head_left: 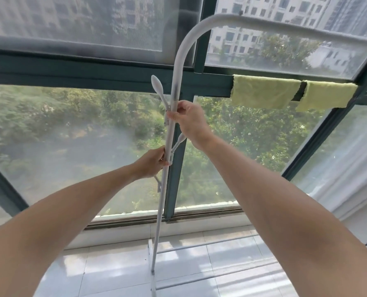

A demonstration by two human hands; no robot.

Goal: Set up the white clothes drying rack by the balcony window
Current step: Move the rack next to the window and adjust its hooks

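The white clothes drying rack [160, 221] stands upright in front of the balcony window [71, 146]. Its side pole rises from the floor and bends at the top into a bar running right. My right hand [189, 121] grips the pole near the joint, just under the bend. My left hand [152, 162] holds the same pole lower down, at a clip from which a small side hook branches. A second hook [157, 85] with a rounded tip sticks up beside the pole. Low rack bars [199, 245] run right along the floor.
Two yellow-green cloths [264, 92] hang on the dark window frame at the right. A white curtain [350, 168] hangs at the far right. The floor [113, 271] is pale glossy tile below the sill. Trees and buildings show through the glass.
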